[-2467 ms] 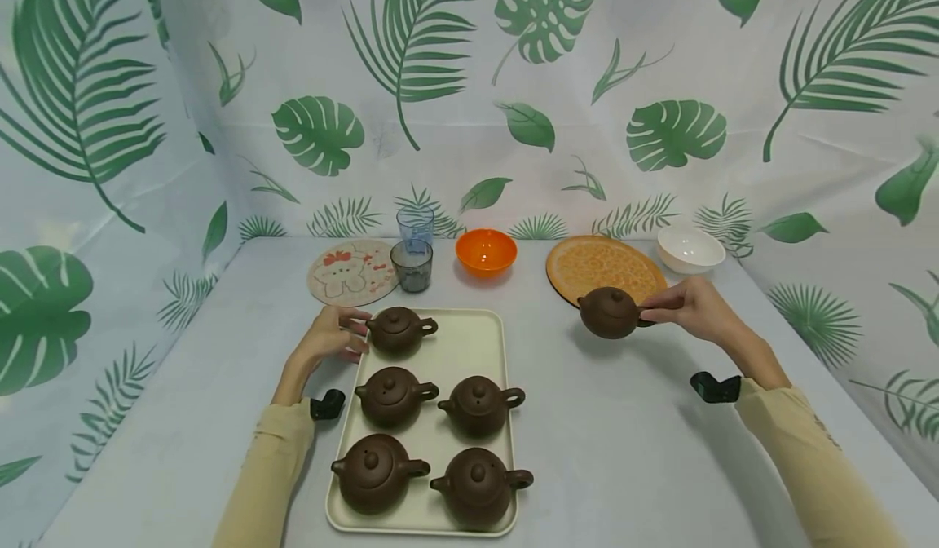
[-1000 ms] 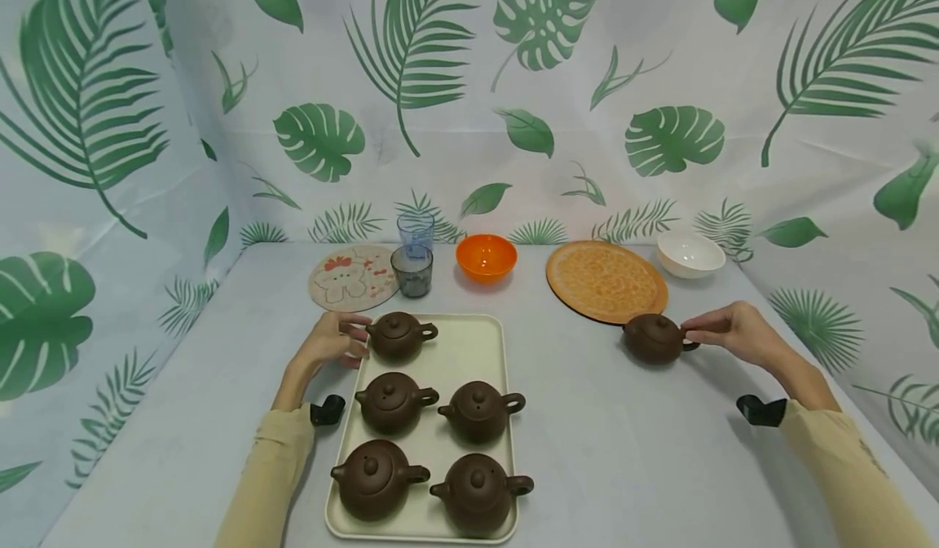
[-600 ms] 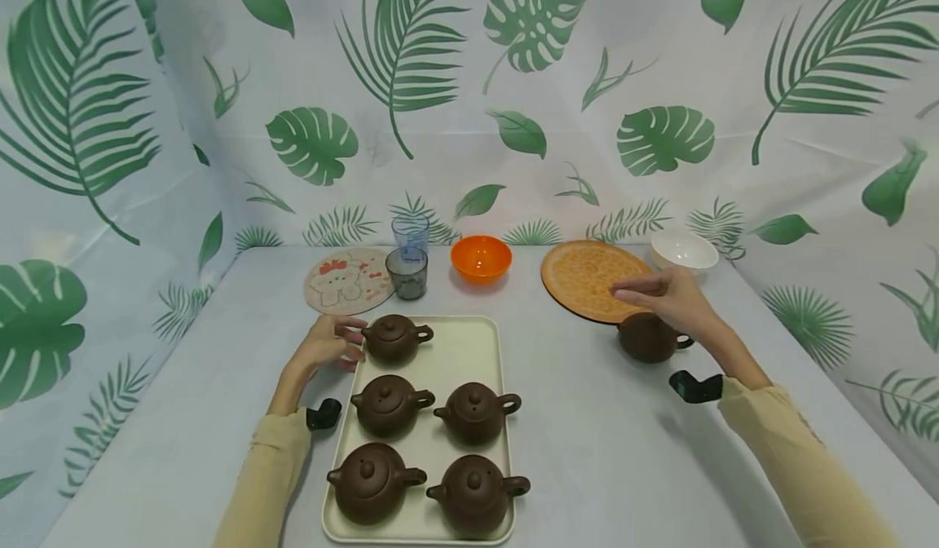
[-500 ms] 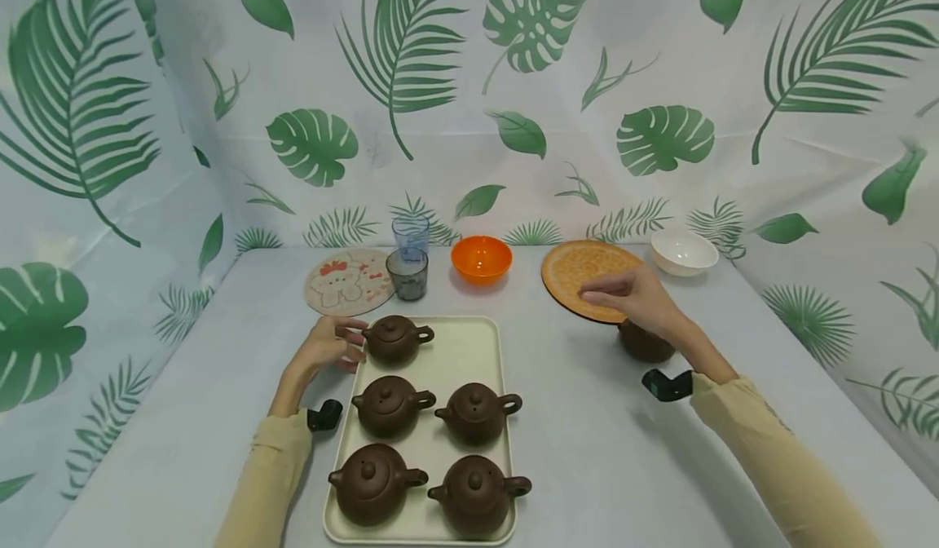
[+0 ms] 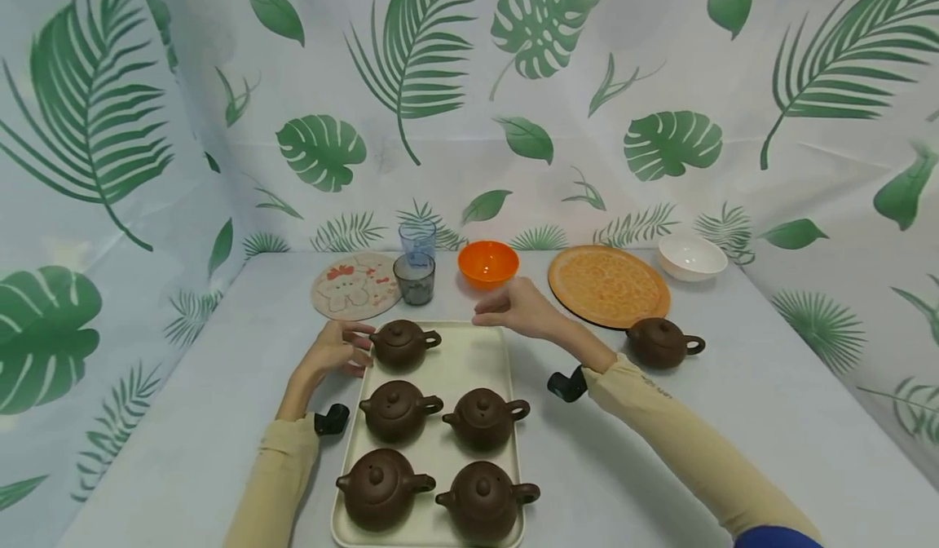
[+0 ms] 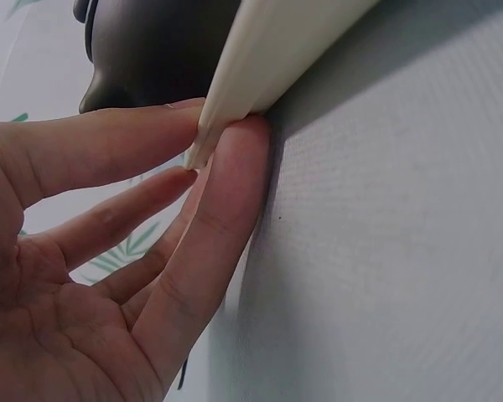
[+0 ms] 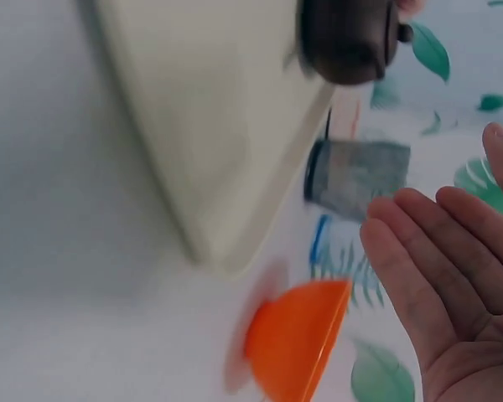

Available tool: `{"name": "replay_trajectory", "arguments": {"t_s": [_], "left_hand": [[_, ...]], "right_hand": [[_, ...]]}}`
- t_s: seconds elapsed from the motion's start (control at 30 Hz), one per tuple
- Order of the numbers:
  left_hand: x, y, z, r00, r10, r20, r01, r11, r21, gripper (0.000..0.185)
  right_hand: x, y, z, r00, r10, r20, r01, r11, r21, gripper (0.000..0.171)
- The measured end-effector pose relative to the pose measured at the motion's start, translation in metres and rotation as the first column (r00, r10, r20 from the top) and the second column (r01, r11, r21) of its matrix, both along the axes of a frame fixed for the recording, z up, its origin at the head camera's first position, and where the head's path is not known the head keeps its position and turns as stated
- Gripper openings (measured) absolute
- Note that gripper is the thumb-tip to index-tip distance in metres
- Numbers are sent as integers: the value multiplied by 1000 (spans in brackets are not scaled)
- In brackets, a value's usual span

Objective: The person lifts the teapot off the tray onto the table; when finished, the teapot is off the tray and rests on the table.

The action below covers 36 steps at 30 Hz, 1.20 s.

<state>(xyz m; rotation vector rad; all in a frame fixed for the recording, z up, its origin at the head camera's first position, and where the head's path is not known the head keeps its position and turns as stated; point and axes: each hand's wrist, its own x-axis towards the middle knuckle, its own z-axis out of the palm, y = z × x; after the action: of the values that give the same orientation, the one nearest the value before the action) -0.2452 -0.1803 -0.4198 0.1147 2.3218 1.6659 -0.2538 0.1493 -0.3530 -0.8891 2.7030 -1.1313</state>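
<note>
My left hand (image 5: 336, 351) pinches the left rim of the cream tray (image 5: 462, 360) near its far corner. In the left wrist view the thumb and fingers grip the tray edge (image 6: 260, 59) from both sides. Several dark brown teapots stand on the tray; the far left teapot (image 5: 399, 344) is right beside my left fingers. My right hand (image 5: 524, 311) holds nothing and hovers by the tray's far right corner, fingers extended in the right wrist view. Another brown teapot (image 5: 660, 342) stands on the table at the right, handle pointing right.
Along the back are a round bunny mat (image 5: 348, 291), a grey glass (image 5: 414, 287), a blue glass (image 5: 416, 238), an orange bowl (image 5: 487, 264), a round pizza-patterned mat (image 5: 609, 287) and a white bowl (image 5: 692, 258). A leaf-print cloth hangs behind.
My right hand set the teapot down near the pizza-patterned mat, let go of its handle and moved left to the tray. My left hand has stayed at the tray's rim.
</note>
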Motion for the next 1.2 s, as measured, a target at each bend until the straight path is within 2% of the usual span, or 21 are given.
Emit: {"name": "replay_trajectory", "arguments": {"t_s": [0.17, 0.4, 0.53, 0.77, 1.0, 1.2], "left_hand": [[0, 1, -2, 1000, 3, -2, -3, 1000, -13, 55], [-1, 0, -1, 1000, 3, -1, -3, 1000, -3, 55], [0, 1, -1, 1000, 1, 1, -1, 1000, 1, 55], [1, 1, -1, 1000, 9, -12, -9, 1000, -7, 57], [2, 0, -4, 1000, 29, -12, -29, 999, -24, 55], [0, 3, -4, 999, 36, -8, -36, 999, -29, 55]], "right_hand": [[-5, -26, -4, 997, 78, -22, -78, 997, 29, 25], [-12, -55, -9, 994, 112, 18, -113, 989, 96, 29], [-11, -65, -12, 990, 142, 12, -143, 979, 147, 28], [-15, -78, -13, 989, 146, 2, -143, 965, 218, 20], [-19, -87, -15, 982, 189, 3, -183, 946, 270, 14], [-18, -87, -18, 987, 160, 5, -155, 949, 275, 9]]}}
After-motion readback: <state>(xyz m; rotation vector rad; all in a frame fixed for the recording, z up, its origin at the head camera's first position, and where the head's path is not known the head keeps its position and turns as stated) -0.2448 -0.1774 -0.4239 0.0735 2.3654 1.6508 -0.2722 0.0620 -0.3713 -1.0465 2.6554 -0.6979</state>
